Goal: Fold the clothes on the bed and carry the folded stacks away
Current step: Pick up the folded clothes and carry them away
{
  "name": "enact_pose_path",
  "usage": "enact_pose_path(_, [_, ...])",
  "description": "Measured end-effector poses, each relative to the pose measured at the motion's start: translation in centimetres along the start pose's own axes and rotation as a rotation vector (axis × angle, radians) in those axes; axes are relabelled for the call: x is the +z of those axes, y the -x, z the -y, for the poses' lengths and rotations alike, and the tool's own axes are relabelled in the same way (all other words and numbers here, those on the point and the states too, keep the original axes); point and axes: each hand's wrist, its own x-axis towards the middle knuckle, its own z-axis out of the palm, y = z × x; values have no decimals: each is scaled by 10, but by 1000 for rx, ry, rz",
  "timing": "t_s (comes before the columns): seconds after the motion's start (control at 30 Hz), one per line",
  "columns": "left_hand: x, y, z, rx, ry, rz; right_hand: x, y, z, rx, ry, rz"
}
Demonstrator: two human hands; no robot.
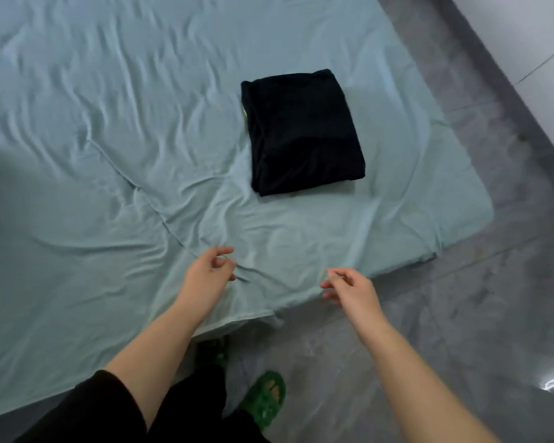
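A folded black garment [303,132] lies flat on the pale green bed sheet [109,139], toward the bed's right side. A thin yellow-green strip shows at its left edge. My left hand [210,271] hovers over the sheet near the bed's front edge, fingers loosely curled, holding nothing. My right hand [349,287] hangs at the same edge to the right, fingers also loosely curled and empty. Both hands are well short of the garment, which sits farther in on the bed.
The wrinkled sheet covers a low mattress whose right corner [461,225] meets grey floor [461,314]. A white wall [531,59] runs at the upper right. My feet in green slippers [264,401] stand on the floor by the bed's edge.
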Motion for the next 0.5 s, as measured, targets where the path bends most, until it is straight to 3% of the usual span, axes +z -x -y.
enact_pose_path(0.17, [29,-42,-42,-16,-2,5,-35,-47,23,18,-101,-55])
enact_pose_path(0.5, [67,-186,-99,-139,-9,-63,-60,-204,117,-12,68,-84])
